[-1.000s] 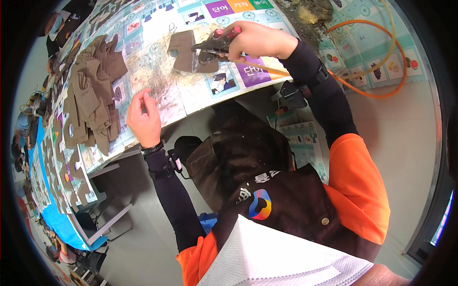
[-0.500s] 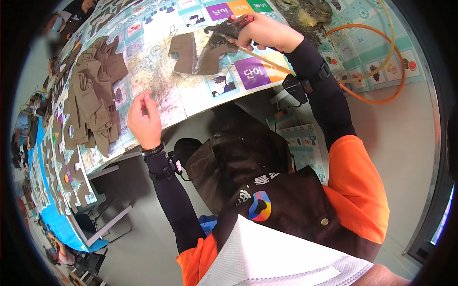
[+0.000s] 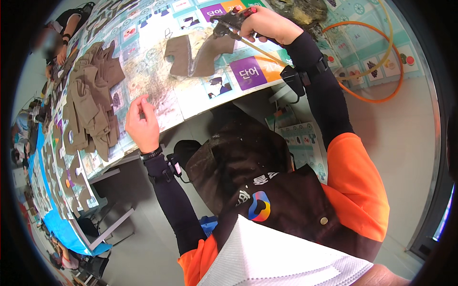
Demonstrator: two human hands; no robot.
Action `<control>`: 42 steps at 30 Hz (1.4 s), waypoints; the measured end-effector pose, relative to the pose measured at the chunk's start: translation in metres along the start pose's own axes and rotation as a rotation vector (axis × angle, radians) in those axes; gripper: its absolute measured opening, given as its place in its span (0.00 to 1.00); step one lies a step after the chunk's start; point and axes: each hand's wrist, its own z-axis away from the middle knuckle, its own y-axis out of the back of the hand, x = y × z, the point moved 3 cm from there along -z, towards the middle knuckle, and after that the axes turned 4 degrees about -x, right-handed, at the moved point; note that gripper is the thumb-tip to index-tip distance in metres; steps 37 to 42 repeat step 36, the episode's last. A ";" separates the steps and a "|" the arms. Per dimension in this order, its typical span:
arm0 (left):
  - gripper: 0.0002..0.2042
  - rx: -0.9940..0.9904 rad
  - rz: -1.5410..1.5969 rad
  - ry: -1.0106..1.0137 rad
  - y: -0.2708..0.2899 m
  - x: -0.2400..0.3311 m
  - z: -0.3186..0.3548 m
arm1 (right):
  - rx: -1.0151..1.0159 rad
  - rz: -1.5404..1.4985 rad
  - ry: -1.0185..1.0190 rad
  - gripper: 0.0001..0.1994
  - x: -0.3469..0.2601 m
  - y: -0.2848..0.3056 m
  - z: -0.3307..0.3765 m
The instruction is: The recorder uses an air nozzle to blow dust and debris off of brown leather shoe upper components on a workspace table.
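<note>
My right hand [image 3: 269, 26] is closed around a black spray gun [image 3: 234, 21] with red knobs; its nozzle points left, over the table. A thin yellow hose [image 3: 262, 55] runs from the gun toward my right forearm. Just below the nozzle lies a brown-grey cut piece of material [image 3: 210, 55] with a curved, notched shape. Against its left side is a second, squarer brown piece [image 3: 178, 52], with a pale line where they meet. My left hand [image 3: 143, 124] hovers by the table's front edge, loosely curled with nothing in it, its thumb apart from the fingers.
A heap of similar brown pieces [image 3: 93, 95] lies on the left of the printed, stained table cover [image 3: 157, 90]. A dark crusted lump [image 3: 303, 14] sits at the back right, near a looped orange hose [image 3: 403, 62]. At far left, another person's arm [image 3: 71, 28] reaches over the table.
The spray gun has shifted slightly left in my right hand's grip. My left hand is nearly where it was. At far left, the other person's arm has come farther into view.
</note>
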 end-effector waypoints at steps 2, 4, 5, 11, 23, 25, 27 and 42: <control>0.07 0.003 0.005 -0.019 -0.001 0.000 0.000 | 0.044 -0.003 0.029 0.07 0.005 0.004 -0.005; 0.07 0.003 -0.011 -0.022 -0.001 0.000 -0.001 | 0.049 -0.005 0.015 0.07 0.010 0.009 -0.011; 0.07 0.003 -0.013 -0.022 -0.001 0.000 0.000 | 0.048 -0.006 0.015 0.07 0.013 0.010 -0.015; 0.06 -0.014 0.014 0.026 -0.001 0.002 -0.002 | 0.013 0.037 0.007 0.08 0.019 0.012 -0.013; 0.07 0.044 0.026 -0.026 0.003 0.003 -0.001 | 0.448 0.515 0.170 0.13 0.065 0.031 0.026; 0.07 0.033 0.006 -0.019 0.008 0.005 -0.001 | 0.580 0.685 0.173 0.08 0.070 0.029 0.038; 0.07 0.056 0.043 -0.006 0.010 0.007 -0.003 | 0.653 0.742 -0.011 0.07 0.085 0.028 0.048; 0.11 0.048 0.262 -0.192 0.081 0.111 -0.010 | 0.248 0.876 -0.129 0.22 0.098 0.036 0.078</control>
